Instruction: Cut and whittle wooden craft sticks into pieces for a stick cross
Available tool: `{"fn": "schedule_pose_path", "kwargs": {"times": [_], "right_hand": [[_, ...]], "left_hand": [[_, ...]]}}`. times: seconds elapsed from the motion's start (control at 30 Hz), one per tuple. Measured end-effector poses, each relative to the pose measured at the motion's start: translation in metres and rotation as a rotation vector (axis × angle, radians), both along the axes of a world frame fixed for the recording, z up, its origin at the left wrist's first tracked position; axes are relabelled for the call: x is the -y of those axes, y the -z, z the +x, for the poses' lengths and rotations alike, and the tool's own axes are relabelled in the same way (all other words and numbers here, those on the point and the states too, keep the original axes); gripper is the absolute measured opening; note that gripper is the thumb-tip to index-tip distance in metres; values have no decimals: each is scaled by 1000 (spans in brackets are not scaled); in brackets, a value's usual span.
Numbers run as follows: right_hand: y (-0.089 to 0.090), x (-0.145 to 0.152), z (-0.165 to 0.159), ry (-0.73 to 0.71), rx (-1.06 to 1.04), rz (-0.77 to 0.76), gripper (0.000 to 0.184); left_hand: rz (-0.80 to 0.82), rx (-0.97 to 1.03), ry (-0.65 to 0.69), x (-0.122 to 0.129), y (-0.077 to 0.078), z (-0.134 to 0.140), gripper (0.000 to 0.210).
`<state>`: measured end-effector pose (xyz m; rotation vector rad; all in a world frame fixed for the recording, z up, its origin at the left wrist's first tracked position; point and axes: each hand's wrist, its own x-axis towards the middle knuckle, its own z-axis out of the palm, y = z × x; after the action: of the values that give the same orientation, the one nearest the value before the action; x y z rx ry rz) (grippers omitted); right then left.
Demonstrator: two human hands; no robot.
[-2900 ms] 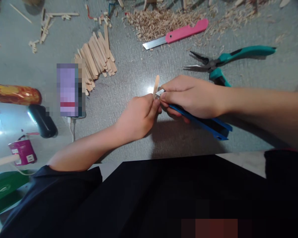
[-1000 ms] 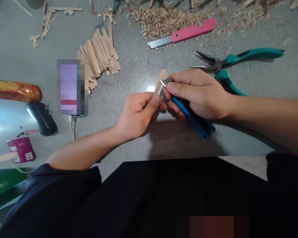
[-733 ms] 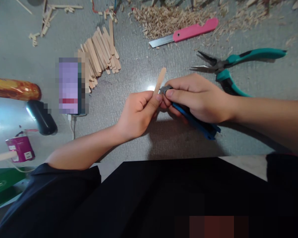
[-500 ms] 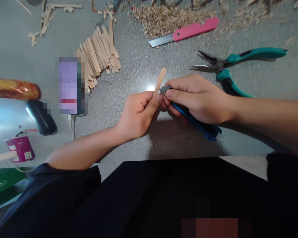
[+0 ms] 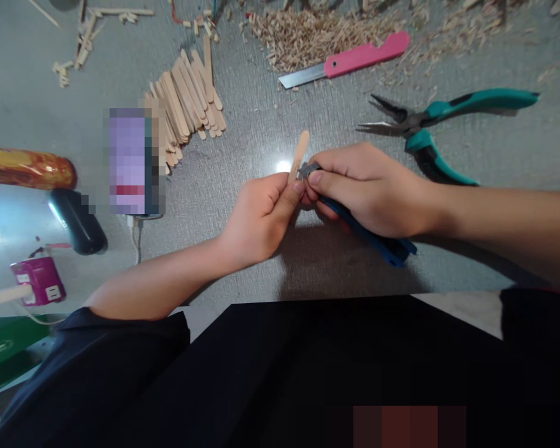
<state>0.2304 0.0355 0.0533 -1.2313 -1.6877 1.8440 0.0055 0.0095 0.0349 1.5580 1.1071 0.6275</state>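
Note:
My left hand (image 5: 264, 214) is closed, pinching a flat wooden craft stick (image 5: 301, 149) between thumb and fingers. The stick's rounded end points up and slightly right. My right hand (image 5: 366, 190) is wrapped round a blue utility knife (image 5: 392, 249), with the thumb near its grey metal head (image 5: 310, 168). That head's tip meets or nearly meets the stick's right edge, just above my left thumb. The fingertips of both hands are close together and hide the stick's lower end.
A pile of craft sticks (image 5: 186, 93) lies at upper left beside a blurred phone (image 5: 129, 162). Above are a pink-handled knife (image 5: 368, 55) with its blade exposed and wood shavings (image 5: 303, 37). Teal-handled pliers (image 5: 417, 121) lie spread at right. A dark case (image 5: 79, 221) sits at left.
The craft stick and the utility knife's head have shifted slightly, with the stick's upper end a little lower and further left. Both hands keep their grip.

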Motion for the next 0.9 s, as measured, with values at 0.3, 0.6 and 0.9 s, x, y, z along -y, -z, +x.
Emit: {"fn": "schedule_pose_path", "kwargs": {"times": [0.3,0.6,0.9], "right_hand": [[-14,5,-7,-41,387,93,53],[-13,2,-5,-144,356,-80,55],[-1,1,2,-115,85,-179,53]], "left_hand": [[236,-350,115,5,-2,2,62],[230,-499,232,6,-14,2,34],[185,-305,180,10,-9,-4,35]]}}
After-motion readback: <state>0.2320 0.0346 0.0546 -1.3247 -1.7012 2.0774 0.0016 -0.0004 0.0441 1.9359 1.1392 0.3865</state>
